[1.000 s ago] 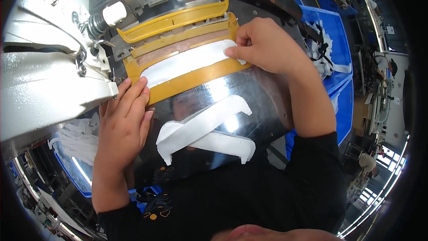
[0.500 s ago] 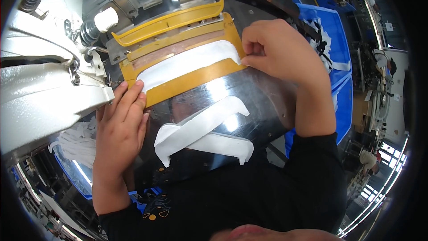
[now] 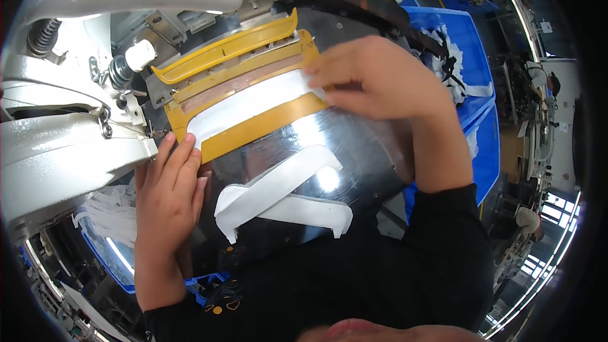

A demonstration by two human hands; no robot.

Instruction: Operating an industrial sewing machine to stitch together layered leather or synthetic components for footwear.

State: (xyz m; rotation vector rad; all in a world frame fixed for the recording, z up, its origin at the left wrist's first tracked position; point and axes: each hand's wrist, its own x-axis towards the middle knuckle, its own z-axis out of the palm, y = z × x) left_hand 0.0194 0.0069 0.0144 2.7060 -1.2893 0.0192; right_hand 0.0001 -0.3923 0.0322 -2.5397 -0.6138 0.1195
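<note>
A white fabric strip [image 3: 253,104] lies in the slot of a yellow template [image 3: 253,128] at the far side of the shiny metal desk [image 3: 354,152], under the white sewing machine [image 3: 69,145] on the left. The right hand [image 3: 373,79] presses its fingertips, flat and nearly together, on the right end of the strip; it pinches nothing that I can see. The left hand [image 3: 168,180] lies open, palm down, with its fingertips at the template's near-left corner. Compared with a second ago, both hands keep their places, the right one now flatter over the strip's end, so the strip looks seated in the slot. The whole view has shifted, the machine head looming larger. Two more white strips [image 3: 278,193] lie crossed nearer the person, and blue bins [image 3: 472,44] stand to the right.
</note>
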